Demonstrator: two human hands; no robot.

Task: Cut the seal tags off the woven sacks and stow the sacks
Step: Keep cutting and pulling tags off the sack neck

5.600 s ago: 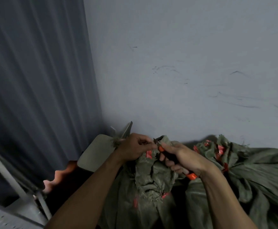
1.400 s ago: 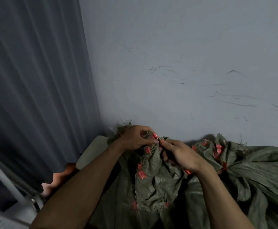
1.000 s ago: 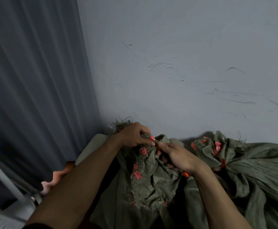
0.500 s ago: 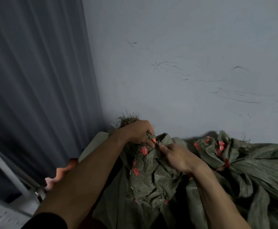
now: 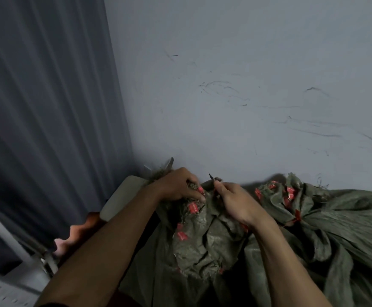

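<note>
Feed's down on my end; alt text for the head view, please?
The left hand grips the bunched neck of a green woven sack hung with red seal tags, while the right hand holds a small cutter, blade tip up, beside it. Another tagged sack lies to the right, against a grey wall.

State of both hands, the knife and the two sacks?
front sack: crumpled, red tags on it
right sack: lying, neck cinched, tags on it
knife: blade tip pointing up
left hand: grips front sack's bunched mouth
right hand: holds knife
</note>
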